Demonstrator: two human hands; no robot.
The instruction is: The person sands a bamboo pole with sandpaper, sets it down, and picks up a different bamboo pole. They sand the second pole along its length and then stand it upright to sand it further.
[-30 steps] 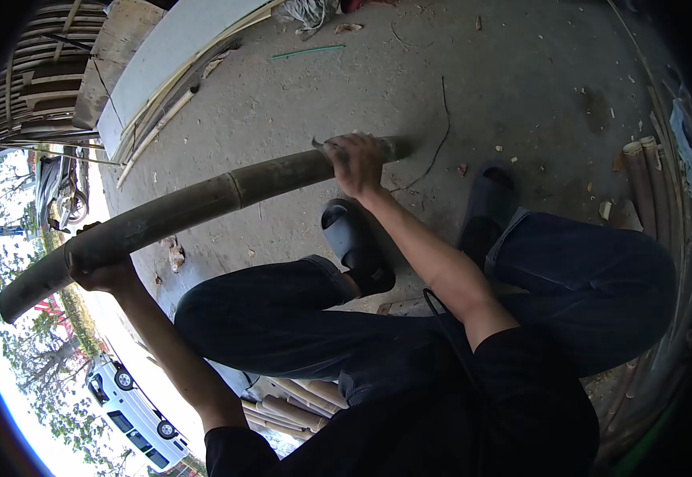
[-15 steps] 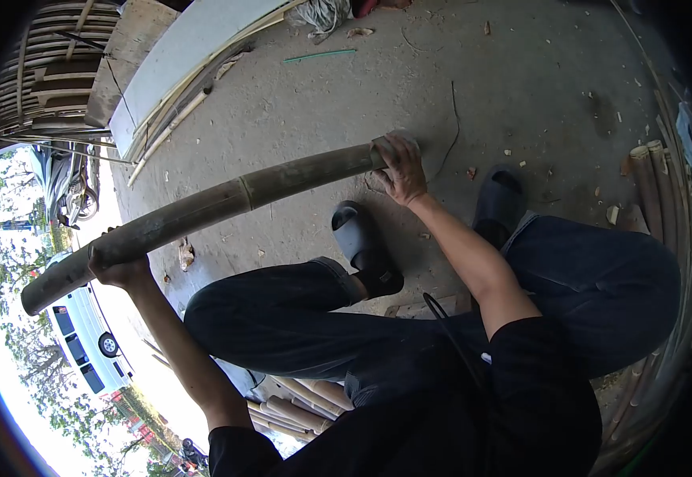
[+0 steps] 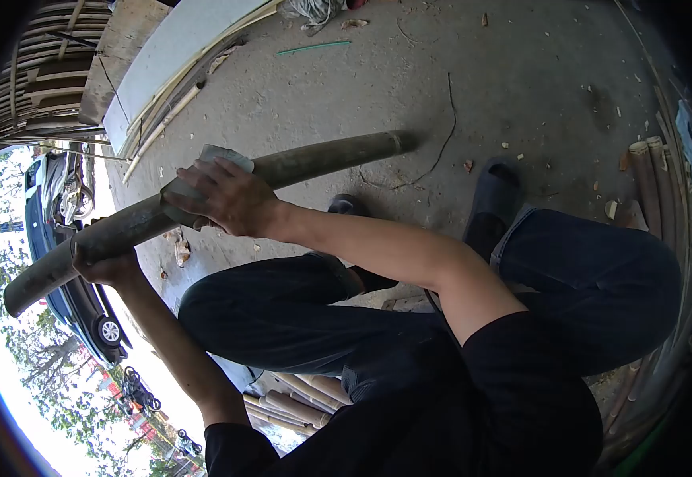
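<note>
A thick bamboo pole (image 3: 330,161) slants across the view, its lower left end nearest the bright outdoor side. My left hand (image 3: 106,264) is wrapped around the pole near that end. Around the pole's middle, my right hand (image 3: 235,199) is closed over a grey sheet that looks like sandpaper (image 3: 231,156), pressing it against the bamboo. Part of the sheet shows on either side of the fingers; the rest is hidden under the palm.
Cut bamboo pieces (image 3: 306,401) lie below my left leg, and more bamboo poles (image 3: 648,187) stand at the right. A pale board (image 3: 155,71) and thin strips (image 3: 163,131) lie at the upper left. A black cord (image 3: 451,119) crosses the concrete floor.
My right hand has slid with the sheet along the pole, from its far right end to the middle. My left hand keeps its grip, shifted slightly left. Outside, a dark car appears where a white van was.
</note>
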